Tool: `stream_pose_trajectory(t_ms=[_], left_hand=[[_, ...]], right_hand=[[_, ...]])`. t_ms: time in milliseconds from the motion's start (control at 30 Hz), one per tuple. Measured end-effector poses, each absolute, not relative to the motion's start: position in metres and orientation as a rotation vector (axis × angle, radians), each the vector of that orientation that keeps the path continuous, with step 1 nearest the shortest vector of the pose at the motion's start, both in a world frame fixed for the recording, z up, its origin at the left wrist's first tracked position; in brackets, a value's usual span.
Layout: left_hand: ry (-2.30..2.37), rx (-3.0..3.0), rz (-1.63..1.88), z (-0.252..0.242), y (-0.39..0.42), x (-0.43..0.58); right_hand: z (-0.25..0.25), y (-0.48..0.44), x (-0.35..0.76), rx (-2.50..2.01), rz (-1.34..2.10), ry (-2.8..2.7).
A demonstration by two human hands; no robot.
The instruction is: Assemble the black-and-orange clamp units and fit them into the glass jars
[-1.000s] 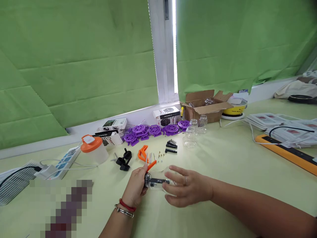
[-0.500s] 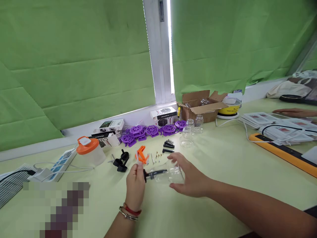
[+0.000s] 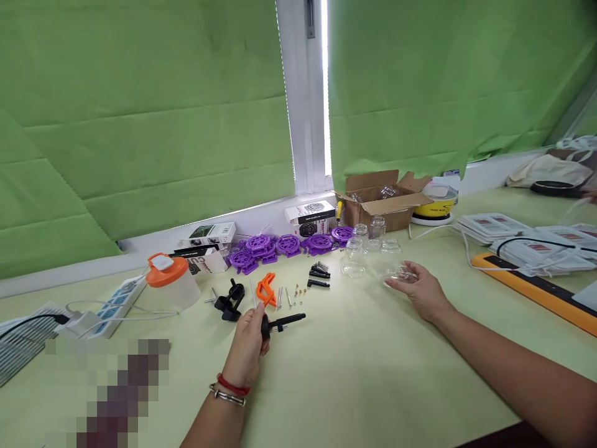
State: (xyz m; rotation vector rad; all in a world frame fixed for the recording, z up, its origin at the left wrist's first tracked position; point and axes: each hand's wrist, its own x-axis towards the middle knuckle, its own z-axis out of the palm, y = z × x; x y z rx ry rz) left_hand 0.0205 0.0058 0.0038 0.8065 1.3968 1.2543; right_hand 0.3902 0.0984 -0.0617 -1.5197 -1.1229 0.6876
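Note:
My left hand (image 3: 249, 336) is closed around a black plastic part with a long thin stem (image 3: 291, 320) that points right. A slim pale rod (image 3: 252, 292) rises above its thumb. Farther right, my right hand (image 3: 422, 289) grips the lower part of a clear jar (image 3: 390, 254), which stands close beside other clear jars (image 3: 353, 260). Just beyond my left hand lie an orange bracket-like part (image 3: 266, 290), black plastic parts (image 3: 229, 301), metal pins (image 3: 288, 297) and tiny brass-coloured pieces. Small black pieces (image 3: 319, 284) and springs lie behind these.
Purple round frames (image 3: 288, 245) line the back near printed boxes (image 3: 310, 214) and an open cardboard box (image 3: 392, 208). An orange-lidded container (image 3: 166, 272) and power strip (image 3: 120, 305) stand left. White card stacks (image 3: 492, 225) and an orange-black bar (image 3: 527, 286) lie right.
The jar has come off the black stem and moved right with my right hand to the other jars. My left hand has shifted slightly left and keeps the black part.

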Motion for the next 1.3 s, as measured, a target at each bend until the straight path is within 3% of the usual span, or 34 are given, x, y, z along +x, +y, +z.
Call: stream_pose_trajectory(t_ms=[233,333,400,500,600,733,867,1100,1300], left_hand=[[1.358,0.866,1.217,0.003,0.003,0.019],[1.343,0.898,1.196,0.006,0.002,0.021],[1.335,0.929,1.162,0.01,0.0,0.026],[1.346,0.996,1.102,0.015,-0.006,0.036],[1.433,1.165,1.143,0.018,-0.014,0.041],[1.552,1.776,1.498,0.018,-0.021,0.033],[1.383,2.16,1.407,0.014,-0.02,0.029],[1.647,2.213,0.998,0.004,-0.018,0.042],[1.842,2.225,1.006,-0.007,-0.019,0.052]], right_hand=[[-0.056,0.127,0.383,-1.927,0.322,-1.396],[-0.035,0.104,0.361,-1.747,-0.05,-1.446],[-0.02,0.074,0.332,-1.451,-0.12,-1.677],[-0.006,0.028,0.274,-1.039,0.213,-2.263],[0.002,0.003,0.227,-1.039,0.514,-2.421],[0.013,0.006,0.207,-0.958,1.329,-2.005],[0.015,0.009,0.206,-0.707,1.951,-1.537],[0.0,0.001,0.196,-0.883,2.002,-1.4],[-0.004,0.003,0.193,-0.932,1.971,-1.413]])
